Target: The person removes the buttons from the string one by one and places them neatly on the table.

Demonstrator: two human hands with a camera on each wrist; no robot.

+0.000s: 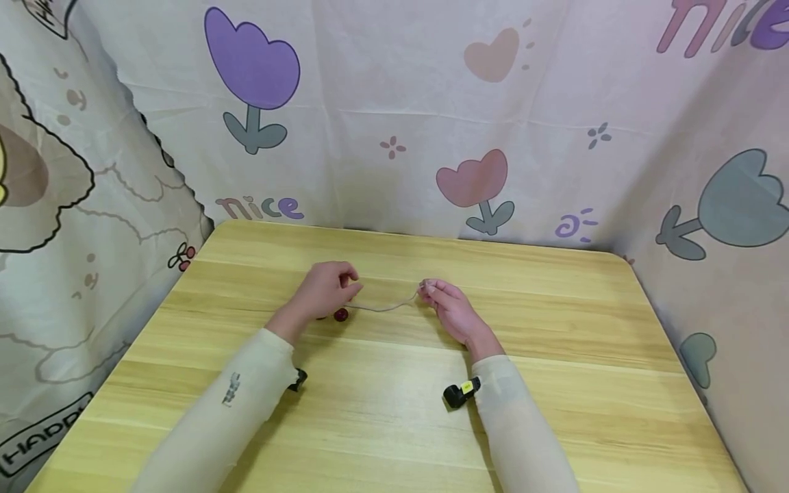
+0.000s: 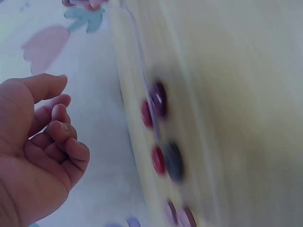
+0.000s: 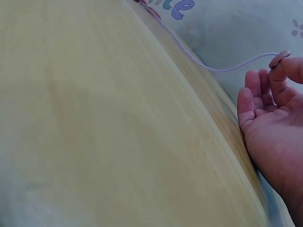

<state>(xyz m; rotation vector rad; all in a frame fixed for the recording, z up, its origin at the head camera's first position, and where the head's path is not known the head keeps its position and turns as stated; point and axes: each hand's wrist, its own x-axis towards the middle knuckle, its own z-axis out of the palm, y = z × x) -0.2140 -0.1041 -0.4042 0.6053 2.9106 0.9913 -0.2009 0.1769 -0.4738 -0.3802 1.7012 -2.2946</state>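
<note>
A thin pale string (image 1: pixel 385 307) lies across the wooden table (image 1: pixel 555 383), with several dark red beads (image 1: pixel 341 315) at its left end. My right hand (image 1: pixel 425 288) pinches the string's right end between thumb and forefinger; the right wrist view shows that hand (image 3: pixel 281 61) with the string (image 3: pixel 213 69) running off toward the beads. My left hand (image 1: pixel 350 285) hovers just above the beads. In the left wrist view its fingers (image 2: pixel 66 137) are loosely curled and hold nothing, and the blurred beads (image 2: pixel 158 100) lie on the table beside it.
Printed cloth with tulips and the word "nice" (image 1: pixel 259 205) walls the table on the left, back and right. A small black camera (image 1: pixel 461 392) sits on my right wrist and another (image 1: pixel 298 378) on my left. Bare tabletop lies in front of both forearms.
</note>
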